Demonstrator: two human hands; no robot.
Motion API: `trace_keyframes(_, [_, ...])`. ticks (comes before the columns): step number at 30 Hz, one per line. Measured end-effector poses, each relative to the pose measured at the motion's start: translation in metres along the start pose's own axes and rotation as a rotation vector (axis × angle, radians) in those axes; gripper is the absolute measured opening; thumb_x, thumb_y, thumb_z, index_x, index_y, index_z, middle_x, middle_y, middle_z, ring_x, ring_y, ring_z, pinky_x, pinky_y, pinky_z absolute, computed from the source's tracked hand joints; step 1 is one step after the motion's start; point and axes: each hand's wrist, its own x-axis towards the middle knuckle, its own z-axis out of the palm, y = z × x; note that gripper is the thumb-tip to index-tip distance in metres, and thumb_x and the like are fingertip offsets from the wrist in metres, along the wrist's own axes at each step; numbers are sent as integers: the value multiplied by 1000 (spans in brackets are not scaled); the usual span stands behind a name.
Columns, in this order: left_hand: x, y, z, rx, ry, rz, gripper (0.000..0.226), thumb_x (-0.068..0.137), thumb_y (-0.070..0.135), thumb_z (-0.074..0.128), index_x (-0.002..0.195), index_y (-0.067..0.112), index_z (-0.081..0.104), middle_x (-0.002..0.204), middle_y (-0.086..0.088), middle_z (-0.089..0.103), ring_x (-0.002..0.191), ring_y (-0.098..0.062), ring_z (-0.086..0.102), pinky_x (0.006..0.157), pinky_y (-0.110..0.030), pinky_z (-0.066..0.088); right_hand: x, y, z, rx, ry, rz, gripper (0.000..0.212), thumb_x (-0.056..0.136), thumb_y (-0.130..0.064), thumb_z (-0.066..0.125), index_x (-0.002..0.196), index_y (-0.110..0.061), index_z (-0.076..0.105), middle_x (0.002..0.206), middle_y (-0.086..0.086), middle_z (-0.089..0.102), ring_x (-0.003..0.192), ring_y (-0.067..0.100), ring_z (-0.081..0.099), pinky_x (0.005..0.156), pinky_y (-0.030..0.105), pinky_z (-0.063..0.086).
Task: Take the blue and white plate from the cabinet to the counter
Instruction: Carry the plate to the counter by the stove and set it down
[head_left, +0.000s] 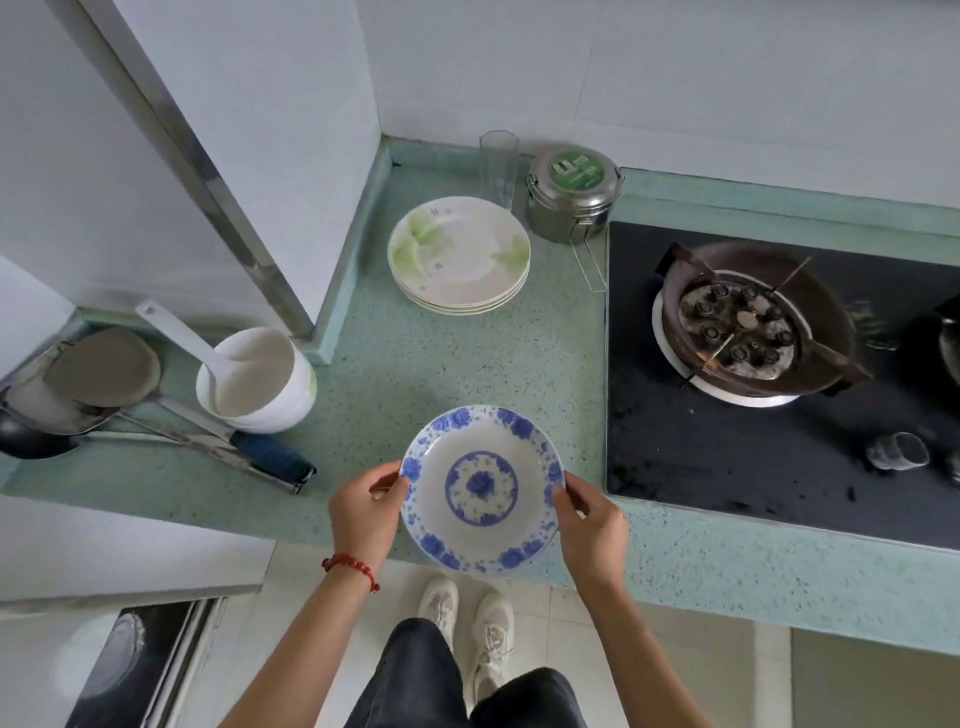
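The blue and white plate (482, 488) has a blue flower rim and a blue medallion in its middle. It is held level over the front edge of the green speckled counter (467, 358). My left hand (366, 514), with a red bead bracelet on the wrist, grips its left rim. On the opposite rim sits my right hand (589, 530), thumb on top. Whether the plate touches the counter I cannot tell.
A stack of white plates with green flowers (460, 254) sits at the back, beside a clear glass (497, 163) and a steel lunch tin (571, 195). White bowls with a ladle (257, 371) and spatulas (104, 379) lie left. A black gas hob (769, 364) fills the right.
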Motion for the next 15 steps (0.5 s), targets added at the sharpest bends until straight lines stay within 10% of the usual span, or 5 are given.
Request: trace_keyframes(15, [69,10,22,8,-23,-12,18,76,3,65,94,6,68,81,0,66,68,-2,59,58,-12,43,61,-7,29,-125,67,-36,20,86,-12,59,104,-9,67,82,-1,63,73,-2,57,60,1,42])
